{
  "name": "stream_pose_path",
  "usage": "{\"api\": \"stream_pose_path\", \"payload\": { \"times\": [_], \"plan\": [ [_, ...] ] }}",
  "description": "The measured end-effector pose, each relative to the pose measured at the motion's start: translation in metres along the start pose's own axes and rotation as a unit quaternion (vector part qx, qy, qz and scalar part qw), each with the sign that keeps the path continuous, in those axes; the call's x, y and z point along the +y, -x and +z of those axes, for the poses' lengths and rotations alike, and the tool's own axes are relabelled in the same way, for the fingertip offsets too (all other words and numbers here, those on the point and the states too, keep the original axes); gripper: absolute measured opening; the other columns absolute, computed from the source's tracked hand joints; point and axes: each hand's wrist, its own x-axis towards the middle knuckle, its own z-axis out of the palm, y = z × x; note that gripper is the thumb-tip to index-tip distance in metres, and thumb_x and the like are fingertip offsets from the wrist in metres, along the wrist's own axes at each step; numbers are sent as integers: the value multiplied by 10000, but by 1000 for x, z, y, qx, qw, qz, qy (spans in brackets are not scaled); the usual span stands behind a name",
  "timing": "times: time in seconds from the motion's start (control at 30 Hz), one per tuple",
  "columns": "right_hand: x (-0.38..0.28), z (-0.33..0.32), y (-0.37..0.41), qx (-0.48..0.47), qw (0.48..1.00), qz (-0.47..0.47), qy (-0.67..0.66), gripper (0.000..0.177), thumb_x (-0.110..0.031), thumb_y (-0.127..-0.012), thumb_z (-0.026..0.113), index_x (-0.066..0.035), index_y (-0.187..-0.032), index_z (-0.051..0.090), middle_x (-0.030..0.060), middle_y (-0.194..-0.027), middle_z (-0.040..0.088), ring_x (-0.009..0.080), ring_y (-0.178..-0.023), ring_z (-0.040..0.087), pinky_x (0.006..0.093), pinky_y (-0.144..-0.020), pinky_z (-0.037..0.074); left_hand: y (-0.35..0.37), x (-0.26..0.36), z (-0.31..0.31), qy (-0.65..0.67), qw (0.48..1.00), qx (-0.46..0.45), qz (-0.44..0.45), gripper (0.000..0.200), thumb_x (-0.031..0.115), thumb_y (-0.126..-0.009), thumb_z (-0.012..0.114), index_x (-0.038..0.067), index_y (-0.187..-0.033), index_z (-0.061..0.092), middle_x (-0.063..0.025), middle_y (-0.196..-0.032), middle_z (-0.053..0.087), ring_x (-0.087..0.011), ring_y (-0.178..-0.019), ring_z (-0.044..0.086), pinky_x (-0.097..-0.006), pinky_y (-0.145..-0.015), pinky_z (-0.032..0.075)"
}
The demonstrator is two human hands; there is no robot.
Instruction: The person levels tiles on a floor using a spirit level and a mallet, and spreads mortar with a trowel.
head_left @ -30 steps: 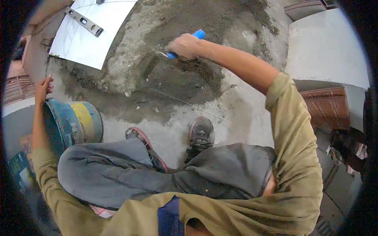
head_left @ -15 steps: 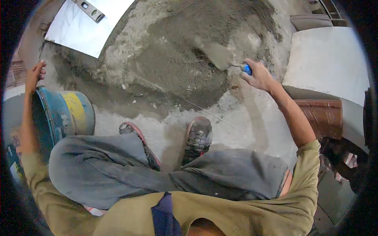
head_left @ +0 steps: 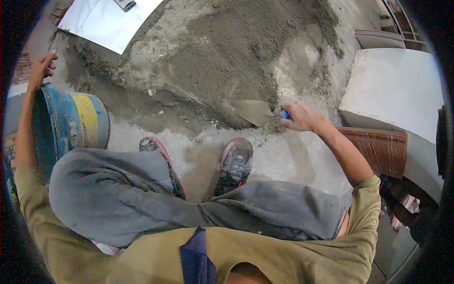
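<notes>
My right hand (head_left: 302, 117) is closed around the blue handle of a trowel (head_left: 254, 112). The trowel's blade points left and touches the near edge of the grey mortar (head_left: 227, 61) spread on the floor. My left hand (head_left: 43, 71) is raised at the far left, its fingers curled, with nothing visible in them. Just below that hand is a blue bucket (head_left: 85, 120) with a yellow band, its rim toward the left. A white marble-look tile (head_left: 101, 23) lies at the upper left, with part of a spirit level (head_left: 125, 4) on it.
My shoes (head_left: 236, 161) stand on the pale floor just short of the mortar. At the right are a large white slab or block (head_left: 392, 90) and a brown wrapped stack (head_left: 378, 149). A thin line, perhaps a string, crosses the mortar's near part.
My right hand has drawn the trowel down toward my feet, its blade sweeping across the mortar's near edge. My left hand stays above the bucket. The view has shifted slightly.
</notes>
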Motion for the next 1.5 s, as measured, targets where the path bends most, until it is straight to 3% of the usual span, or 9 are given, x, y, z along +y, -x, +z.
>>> {"api": "stream_pose_path", "payload": {
  "times": [0.13, 0.3, 0.37, 0.43, 0.6, 0.9, 1.17, 1.3, 1.5],
  "plan": [
    [-18, -51, 3, 5, 987, 37, 155, 270, -280, -750, 598, -44, -879, 574, 192, -691, 595, 402, -705, 599, 474, -641, 464, -5, -3, -6, -5, 1000, 6, -5, 516, 539, -851, 586, 59, -1029, 650, 12, -725, 526, -56, -536, 453, -179, -512, 363],
    [-43, -41, -16, 52, 997, 6, 50, 275, -247, -713, 614, -51, -902, 575, 199, -738, 600, 392, -733, 600, 478, -670, 464, 0, 4, -7, -26, 999, -17, -5, 508, 531, -849, 590, 56, -1016, 654, 3, -737, 544, -61, -537, 461, -183, -512, 370],
    [-52, -35, -24, -6, 993, -111, 41, 279, -231, -704, 620, -49, -911, 576, 204, -779, 603, 386, -775, 601, 476, -684, 461, -2, 6, -7, -35, 999, -19, -5, 503, 528, -849, 591, 57, -1013, 655, 0, -735, 547, -63, -535, 460, -187, -509, 371],
    [-47, -39, -30, -77, 991, -71, 83, 269, -214, -704, 623, -39, -904, 584, 206, -791, 603, 383, -797, 599, 469, -694, 461, -1, 3, -5, -22, 999, 19, 21, 486, 520, -849, 596, 61, -994, 660, -2, -715, 544, -66, -529, 459, -196, -503, 378],
    [-18, -49, -36, 112, 993, 42, 13, 255, -247, -741, 648, -31, -866, 597, 200, -778, 609, 385, -797, 604, 461, -701, 467, 10, 17, 1, -7, 1000, 15, 10, 469, 509, -849, 603, 61, -973, 666, -12, -703, 542, -75, -548, 474, -200, -516, 403],
    [-24, -38, -55, 21, 997, -35, 63, 277, -299, -777, 636, -46, -874, 580, 207, -782, 617, 407, -770, 598, 474, -682, 461, 3, 10, 2, -6, 999, 12, 31, 499, 508, -859, 595, 29, -985, 659, -12, -709, 544, -73, -572, 489, -210, -502, 413],
    [21, -56, -75, 246, 966, 76, 15, 366, -351, -874, 557, 14, -865, 548, 235, -740, 604, 400, -711, 611, 469, -659, 458, 42, 55, 16, 9, 999, 39, 11, 532, 517, -850, 606, 8, -994, 657, -29, -713, 562, -81, -547, 493, -207, -507, 420],
    [35, -30, -110, 203, 935, 233, -177, 471, -433, -893, 510, 31, -932, 581, 280, -890, 627, 449, -833, 613, 505, -744, 472, 17, 21, 5, 6, 999, 24, 28, 554, 533, -839, 611, 4, -997, 658, -38, -738, 581, -88, -583, 515, -220, -520, 433],
    [-83, -27, -115, 96, 970, 74, -210, 465, -391, -897, 509, 72, -897, 550, 315, -845, 611, 465, -818, 607, 500, -713, 477, 39, 50, 13, -21, 998, 38, 39, 611, 551, -828, 597, -31, -1004, 658, -108, -826, 651, -128, -577, 551, -250, -541, 465]
  ]
}}
